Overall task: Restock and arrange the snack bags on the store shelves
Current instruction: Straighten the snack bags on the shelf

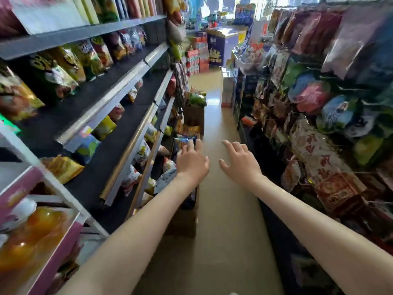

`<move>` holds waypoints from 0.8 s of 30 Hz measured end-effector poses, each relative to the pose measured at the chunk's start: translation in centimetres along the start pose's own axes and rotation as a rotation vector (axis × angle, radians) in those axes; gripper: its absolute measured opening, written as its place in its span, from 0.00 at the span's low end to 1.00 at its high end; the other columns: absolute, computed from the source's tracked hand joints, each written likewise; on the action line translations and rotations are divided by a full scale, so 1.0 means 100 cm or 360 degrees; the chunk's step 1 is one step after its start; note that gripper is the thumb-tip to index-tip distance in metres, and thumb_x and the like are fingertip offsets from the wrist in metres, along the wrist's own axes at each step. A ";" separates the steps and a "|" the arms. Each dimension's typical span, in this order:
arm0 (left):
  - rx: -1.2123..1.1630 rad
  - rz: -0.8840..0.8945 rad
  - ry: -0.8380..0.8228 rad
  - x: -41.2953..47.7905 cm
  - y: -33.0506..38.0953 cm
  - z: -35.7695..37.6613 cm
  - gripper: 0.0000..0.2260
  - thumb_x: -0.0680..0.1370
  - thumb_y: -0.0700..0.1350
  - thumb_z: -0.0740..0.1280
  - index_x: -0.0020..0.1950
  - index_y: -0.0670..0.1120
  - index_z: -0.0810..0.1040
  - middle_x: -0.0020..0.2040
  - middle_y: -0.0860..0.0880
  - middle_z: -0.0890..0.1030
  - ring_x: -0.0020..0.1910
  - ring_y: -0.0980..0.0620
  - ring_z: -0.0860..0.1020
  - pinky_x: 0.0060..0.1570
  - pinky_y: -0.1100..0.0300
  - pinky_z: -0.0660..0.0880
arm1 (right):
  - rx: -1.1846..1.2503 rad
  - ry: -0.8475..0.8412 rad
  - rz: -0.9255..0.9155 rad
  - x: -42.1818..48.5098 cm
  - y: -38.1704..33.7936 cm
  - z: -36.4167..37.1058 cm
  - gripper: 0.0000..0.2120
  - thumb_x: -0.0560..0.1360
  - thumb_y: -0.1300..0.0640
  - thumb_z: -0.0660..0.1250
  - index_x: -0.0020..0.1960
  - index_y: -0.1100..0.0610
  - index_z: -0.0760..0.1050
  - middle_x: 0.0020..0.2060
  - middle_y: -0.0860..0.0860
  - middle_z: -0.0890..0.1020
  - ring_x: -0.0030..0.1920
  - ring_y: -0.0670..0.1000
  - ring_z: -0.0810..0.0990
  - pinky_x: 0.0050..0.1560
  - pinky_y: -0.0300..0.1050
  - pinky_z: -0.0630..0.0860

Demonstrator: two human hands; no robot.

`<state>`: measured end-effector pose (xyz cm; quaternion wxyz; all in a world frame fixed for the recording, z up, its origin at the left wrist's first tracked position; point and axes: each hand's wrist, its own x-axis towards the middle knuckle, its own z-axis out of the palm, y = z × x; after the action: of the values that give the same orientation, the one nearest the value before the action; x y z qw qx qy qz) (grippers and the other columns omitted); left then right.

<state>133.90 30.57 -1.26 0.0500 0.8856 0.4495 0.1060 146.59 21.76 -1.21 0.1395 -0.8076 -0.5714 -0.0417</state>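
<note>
Now left hand (192, 161) by blue bag (184, 139).

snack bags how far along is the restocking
Done: top row of bags looks full. In hand: nothing; left hand reaches for a blue bag in the box, right hand open. Left: lower shelves have gaps, and the box holds more bags.

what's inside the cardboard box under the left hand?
A blue snack bag shows at the far end of the box. The left hand and forearm cover the rest, so how full it is cannot be told.
</note>
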 end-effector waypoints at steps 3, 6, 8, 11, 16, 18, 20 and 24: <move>0.0060 -0.0033 0.0008 0.090 0.005 0.003 0.28 0.81 0.52 0.57 0.76 0.42 0.53 0.75 0.40 0.58 0.72 0.42 0.61 0.67 0.48 0.62 | 0.0000 -0.0021 -0.0085 0.091 0.033 0.004 0.31 0.78 0.46 0.59 0.76 0.55 0.54 0.68 0.55 0.67 0.67 0.56 0.66 0.64 0.50 0.68; 0.0115 -0.0109 0.0010 0.174 -0.003 0.009 0.28 0.81 0.52 0.57 0.77 0.42 0.53 0.75 0.41 0.58 0.72 0.42 0.61 0.67 0.48 0.61 | 0.0025 -0.0034 -0.0134 0.187 0.062 0.010 0.31 0.78 0.46 0.59 0.76 0.55 0.54 0.68 0.55 0.68 0.66 0.57 0.67 0.63 0.52 0.69; 0.0139 -0.0142 -0.0015 0.228 -0.010 0.017 0.28 0.80 0.52 0.57 0.77 0.42 0.53 0.75 0.40 0.58 0.72 0.42 0.61 0.68 0.48 0.60 | 0.0075 -0.0043 -0.0145 0.247 0.077 0.019 0.30 0.78 0.47 0.60 0.76 0.54 0.54 0.67 0.55 0.68 0.66 0.58 0.67 0.63 0.52 0.69; 0.0175 -0.0187 -0.0031 0.315 -0.021 0.033 0.29 0.80 0.52 0.57 0.77 0.42 0.53 0.75 0.41 0.58 0.72 0.42 0.61 0.67 0.49 0.61 | 0.0104 -0.0100 -0.0169 0.337 0.100 0.045 0.32 0.78 0.46 0.60 0.77 0.53 0.52 0.69 0.54 0.67 0.67 0.57 0.65 0.64 0.52 0.69; 0.0164 -0.0218 0.0007 0.476 -0.041 0.061 0.28 0.80 0.53 0.59 0.76 0.42 0.55 0.73 0.41 0.61 0.70 0.42 0.64 0.65 0.49 0.64 | 0.0065 -0.0130 -0.0248 0.494 0.141 0.092 0.33 0.78 0.46 0.60 0.78 0.52 0.50 0.69 0.55 0.67 0.67 0.57 0.66 0.64 0.50 0.68; 0.0150 -0.0224 0.0007 0.542 -0.047 0.067 0.28 0.80 0.53 0.59 0.76 0.42 0.54 0.74 0.41 0.60 0.71 0.42 0.63 0.66 0.48 0.63 | 0.0032 -0.0136 -0.0269 0.559 0.157 0.103 0.33 0.78 0.45 0.60 0.78 0.52 0.49 0.69 0.55 0.67 0.67 0.57 0.66 0.64 0.50 0.68; 0.0137 -0.0211 0.0000 0.608 -0.050 0.070 0.28 0.80 0.52 0.58 0.76 0.43 0.54 0.74 0.41 0.59 0.72 0.43 0.62 0.68 0.48 0.62 | 0.0020 -0.0136 -0.0279 0.624 0.174 0.109 0.34 0.78 0.45 0.60 0.78 0.51 0.49 0.70 0.55 0.66 0.68 0.57 0.66 0.65 0.50 0.68; 0.0140 -0.0204 -0.0036 0.727 -0.053 0.086 0.28 0.80 0.52 0.58 0.76 0.43 0.54 0.74 0.41 0.59 0.72 0.42 0.60 0.69 0.48 0.60 | 0.0050 -0.0137 -0.0262 0.737 0.214 0.128 0.34 0.78 0.46 0.60 0.78 0.52 0.49 0.70 0.55 0.66 0.69 0.58 0.65 0.66 0.51 0.68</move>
<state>173.40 92.42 -0.21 0.0230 0.8574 0.5090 0.0728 190.73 85.88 -0.56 0.1236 -0.7567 -0.6419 -0.0094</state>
